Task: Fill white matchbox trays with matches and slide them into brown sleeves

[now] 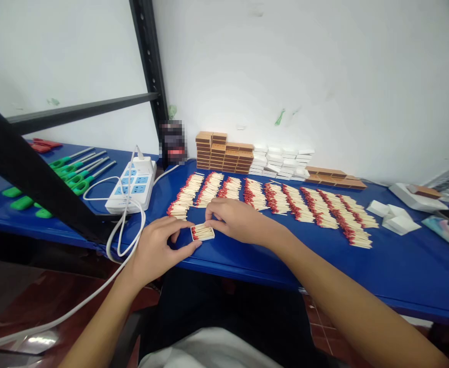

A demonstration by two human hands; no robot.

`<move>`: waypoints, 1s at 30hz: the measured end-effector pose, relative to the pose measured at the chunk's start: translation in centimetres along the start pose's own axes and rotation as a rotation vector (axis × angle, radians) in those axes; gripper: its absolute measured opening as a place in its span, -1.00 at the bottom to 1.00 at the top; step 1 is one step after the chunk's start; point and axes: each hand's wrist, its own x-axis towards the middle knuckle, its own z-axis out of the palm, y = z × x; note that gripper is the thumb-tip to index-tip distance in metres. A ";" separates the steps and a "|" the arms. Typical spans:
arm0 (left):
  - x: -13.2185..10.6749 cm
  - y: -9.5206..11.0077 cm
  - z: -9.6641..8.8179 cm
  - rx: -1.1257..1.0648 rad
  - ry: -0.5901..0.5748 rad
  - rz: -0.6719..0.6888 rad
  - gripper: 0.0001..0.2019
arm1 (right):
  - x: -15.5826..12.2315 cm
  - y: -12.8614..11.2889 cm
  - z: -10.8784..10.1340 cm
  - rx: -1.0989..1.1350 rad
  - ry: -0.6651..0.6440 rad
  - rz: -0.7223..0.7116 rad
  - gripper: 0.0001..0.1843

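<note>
A small white matchbox tray (209, 237) sits near the front edge of the blue table, with red-tipped matches (201, 231) lying in it, heads to the left. My left hand (159, 245) grips the tray's left end between thumb and fingers. At the tray's upper right corner my right hand (234, 217) is closed, its fingertips at the stick ends of the matches; the exact contact is partly hidden. Behind my hands, piles of loose matches (186, 197) form a row across the table, more of them (326, 207) to the right.
Stacked brown matchboxes (224, 156) and white trays (280, 162) stand along the wall. Several white trays (395, 219) lie loose at right. Leftward are a power strip (132, 186) with a white cable (122, 225), a black shelf post (48, 179) and green-handled long lighters (73, 176).
</note>
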 end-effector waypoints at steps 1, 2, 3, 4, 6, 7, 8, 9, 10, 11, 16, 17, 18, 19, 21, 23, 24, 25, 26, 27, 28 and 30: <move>0.0 0.0 0.0 -0.002 0.000 0.002 -0.74 | 0.0 0.0 0.0 0.005 0.001 0.001 -0.90; 0.0 0.0 0.0 -0.004 0.003 0.005 -0.74 | 0.0 0.0 0.1 0.008 0.001 0.002 -0.90; 0.1 0.0 0.0 -0.006 0.006 0.007 -0.74 | 0.1 0.0 0.1 0.009 0.003 0.004 -0.90; 0.1 0.0 0.0 -0.008 0.008 0.008 -0.75 | 0.1 0.0 0.1 0.010 0.005 0.005 -0.90; 0.1 0.0 0.0 -0.007 0.007 0.007 -0.75 | 0.2 0.1 0.2 0.019 0.009 0.001 -0.90; 0.1 0.0 0.0 -0.006 0.007 0.007 -0.75 | 0.2 0.1 0.3 0.029 0.015 -0.004 -0.90; 0.1 0.1 0.0 -0.006 0.007 0.007 -0.75 | 0.4 0.2 0.5 0.042 0.032 -0.010 -0.89; 0.1 0.1 -0.1 -0.005 0.007 0.006 -0.75 | 0.5 0.3 0.7 0.053 0.061 -0.017 -0.88; 0.1 0.1 -0.1 -0.005 0.009 0.006 -0.75 | 0.7 0.4 0.9 0.058 0.100 -0.021 -0.87; 0.1 0.1 -0.1 -0.006 0.010 0.006 -0.75 | 0.9 0.6 1.1 0.051 0.141 -0.017 -0.84; 0.1 0.1 0.0 -0.013 0.020 0.009 -0.74 | 1.5 1.3 1.6 -0.137 0.125 0.099 -0.71; 0.1 0.1 0.1 -0.013 0.021 0.011 -0.74 | 1.6 1.4 1.6 -0.166 0.103 0.111 -0.70; 0.1 0.1 0.1 -0.014 0.022 0.013 -0.74 | 1.6 1.4 1.5 -0.183 0.090 0.116 -0.70; 0.1 0.1 0.1 -0.015 0.022 0.015 -0.74 | 1.5 1.4 1.5 -0.190 0.086 0.117 -0.70; 0.1 0.1 0.1 -0.019 0.021 0.015 -0.74 | 1.5 1.4 1.6 -0.190 0.098 0.117 -0.73; 0.1 0.2 0.0 -0.022 0.022 0.015 -0.75 | 1.4 1.3 1.7 -0.182 0.116 0.114 -0.77; 0.1 0.2 0.0 -0.022 0.020 0.014 -0.75 | 1.4 1.3 1.7 -0.175 0.122 0.110 -0.79; 0.1 0.2 0.0 -0.021 0.018 0.014 -0.75 | 1.4 1.3 1.8 -0.167 0.128 0.108 -0.81; 0.1 0.2 0.0 -0.020 0.016 0.013 -0.75 | 1.5 1.3 1.8 -0.161 0.129 0.106 -0.83; 0.1 0.2 0.0 -0.019 0.015 0.013 -0.75 | 1.5 1.4 1.8 -0.156 0.126 0.106 -0.84; 0.1 0.1 0.0 -0.018 0.016 0.012 -0.74 | 1.5 1.4 1.8 -0.154 0.123 0.107 -0.85; 0.1 0.1 0.0 -0.020 0.020 0.013 -0.74 | 1.5 1.5 1.8 -0.153 0.120 0.116 -0.87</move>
